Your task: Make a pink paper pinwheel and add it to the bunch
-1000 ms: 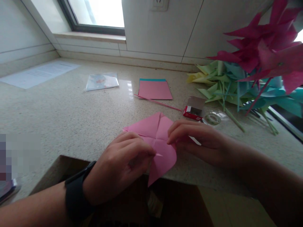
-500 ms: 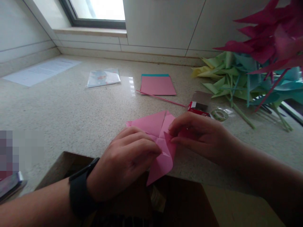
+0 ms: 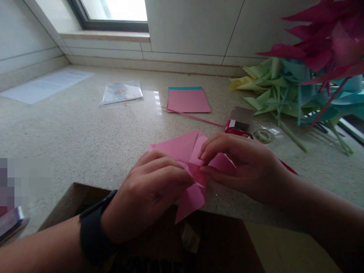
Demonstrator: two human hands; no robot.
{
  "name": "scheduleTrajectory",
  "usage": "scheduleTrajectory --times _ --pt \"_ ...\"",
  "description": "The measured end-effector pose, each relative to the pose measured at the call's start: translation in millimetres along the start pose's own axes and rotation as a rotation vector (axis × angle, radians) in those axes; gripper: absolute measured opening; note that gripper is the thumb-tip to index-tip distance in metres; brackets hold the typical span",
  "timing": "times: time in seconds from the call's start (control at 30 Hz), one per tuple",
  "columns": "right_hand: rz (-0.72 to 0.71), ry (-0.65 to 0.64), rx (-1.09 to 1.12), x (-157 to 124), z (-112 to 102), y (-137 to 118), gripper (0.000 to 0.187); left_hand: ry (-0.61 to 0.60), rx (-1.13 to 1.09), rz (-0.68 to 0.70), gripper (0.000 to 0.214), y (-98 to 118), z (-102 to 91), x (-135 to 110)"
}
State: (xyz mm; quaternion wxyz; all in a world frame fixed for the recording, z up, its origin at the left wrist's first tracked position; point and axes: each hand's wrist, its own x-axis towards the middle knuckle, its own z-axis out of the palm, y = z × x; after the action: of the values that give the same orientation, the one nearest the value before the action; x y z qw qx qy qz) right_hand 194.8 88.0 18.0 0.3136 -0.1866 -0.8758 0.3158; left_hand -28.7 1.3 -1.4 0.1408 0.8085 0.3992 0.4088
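A pink paper pinwheel (image 3: 182, 147), its cut sheet partly folded inward, lies at the counter's front edge with one point hanging over. My left hand (image 3: 155, 191) is closed over its left side, thumb and fingertips pressed together near the centre. From the right, my right hand (image 3: 241, 165) pinches a corner flap between thumb and forefinger, close to the middle. Both hands hide parts of the paper. Beyond them lies a thin pink stick (image 3: 196, 117), its end by a small red box (image 3: 239, 131).
Square pink sheets (image 3: 189, 100) are stacked behind the stick. Tape (image 3: 264, 135) sits right of the box. Finished green, blue and yellow pinwheels (image 3: 273, 79) pile at the right, under dark pink ones (image 3: 315, 49). A plastic packet (image 3: 122, 93) and printed paper (image 3: 51, 85) lie back left.
My right hand has brought its flap inward to the left, nearer the centre of the pinwheel. The right side of the paper now curls over. My left hand holds its place.
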Motion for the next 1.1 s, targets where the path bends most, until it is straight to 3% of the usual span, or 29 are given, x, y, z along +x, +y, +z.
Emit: scheduleTrajectory --times 0.4,0.7,1.1 --pt "-0.096 0.026 -0.037 2.1 1.9 -9.1 0.012 0.023 0.010 -0.001 0.014 -0.2 1.4 0.7" --pt "-0.074 -0.026 -0.055 1.4 -0.2 -14.3 0.010 0.020 -0.009 -0.035 0.018 1.7 2.0 1.9" --pt "-0.151 -0.046 -0.060 -2.1 -0.9 -16.3 0.011 0.024 -0.024 -0.043 0.023 2.5 1.0 1.5"
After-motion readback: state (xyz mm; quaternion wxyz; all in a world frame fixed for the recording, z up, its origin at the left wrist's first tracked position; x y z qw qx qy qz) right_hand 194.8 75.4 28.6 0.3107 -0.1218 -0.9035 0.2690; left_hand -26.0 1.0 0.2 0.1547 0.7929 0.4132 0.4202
